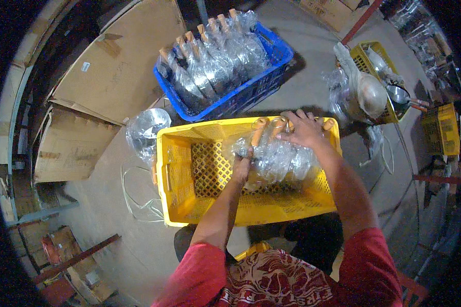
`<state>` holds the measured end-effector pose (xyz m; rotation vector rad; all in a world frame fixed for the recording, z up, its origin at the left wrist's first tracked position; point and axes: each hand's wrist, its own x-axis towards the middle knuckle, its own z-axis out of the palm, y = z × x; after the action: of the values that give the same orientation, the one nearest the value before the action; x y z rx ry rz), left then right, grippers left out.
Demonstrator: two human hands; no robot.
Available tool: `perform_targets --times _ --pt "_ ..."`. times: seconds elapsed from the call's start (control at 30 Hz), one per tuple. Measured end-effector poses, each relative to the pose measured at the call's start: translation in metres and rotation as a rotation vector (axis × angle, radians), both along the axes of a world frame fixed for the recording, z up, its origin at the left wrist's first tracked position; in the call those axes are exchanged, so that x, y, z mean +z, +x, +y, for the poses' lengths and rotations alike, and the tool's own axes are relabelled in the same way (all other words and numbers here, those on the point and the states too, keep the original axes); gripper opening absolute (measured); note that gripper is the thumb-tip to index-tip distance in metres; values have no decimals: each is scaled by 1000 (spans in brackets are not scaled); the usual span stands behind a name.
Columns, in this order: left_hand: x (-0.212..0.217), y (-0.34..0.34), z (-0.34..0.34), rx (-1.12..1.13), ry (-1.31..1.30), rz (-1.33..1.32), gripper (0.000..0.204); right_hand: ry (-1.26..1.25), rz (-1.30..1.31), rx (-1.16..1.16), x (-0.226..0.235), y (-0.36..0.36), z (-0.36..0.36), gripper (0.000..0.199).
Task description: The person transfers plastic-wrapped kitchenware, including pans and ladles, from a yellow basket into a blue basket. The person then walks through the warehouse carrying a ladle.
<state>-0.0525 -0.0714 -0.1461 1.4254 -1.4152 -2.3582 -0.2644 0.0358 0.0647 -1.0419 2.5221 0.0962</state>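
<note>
A yellow plastic crate (176, 222) lies in front of me, with several plastic-wrapped pans (281, 161) standing in a row in its right half. Their wooden handles (259, 130) point toward the far wall. My left hand (242, 168) reaches inside and is closed at the left side of the row, on the wrapped pan there; its fingertips are partly hidden. Over the handles at the far right rests my right hand (306, 130), fingers spread and touching them.
A blue crate (210, 112) of wrapped pans (210, 66) stands beyond. A wrapped pan (147, 130) lies at left beside cardboard boxes (107, 66). Another yellow crate (361, 56) and a plastic-covered bundle (361, 94) are at right. Loose string (130, 199) lies on the floor.
</note>
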Motion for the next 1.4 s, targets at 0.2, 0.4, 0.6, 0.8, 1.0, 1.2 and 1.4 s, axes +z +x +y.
perform_targets --times 0.2,0.4,0.6,0.8,1.0,1.2,1.4 --pt "9 9 0 43 167 26 61 57 -110 -3 15 -5 -7 97" --pt "-10 12 11 31 73 101 57 208 -66 -21 26 19 -41 114" --pt "-33 5 23 69 39 131 52 35 -7 -80 6 33 -53 94" --pt "-27 -1 15 -274 -25 -38 80 50 -42 -90 -6 22 -51 97" --pt "5 -16 -2 -836 -295 -297 102 18 7 -9 -8 25 -52 95" --pt "22 -14 3 -793 -246 -422 117 11 -119 -131 8 28 -60 102" --pt "21 -14 4 -779 -335 -452 118 66 -112 -73 18 30 -63 102"
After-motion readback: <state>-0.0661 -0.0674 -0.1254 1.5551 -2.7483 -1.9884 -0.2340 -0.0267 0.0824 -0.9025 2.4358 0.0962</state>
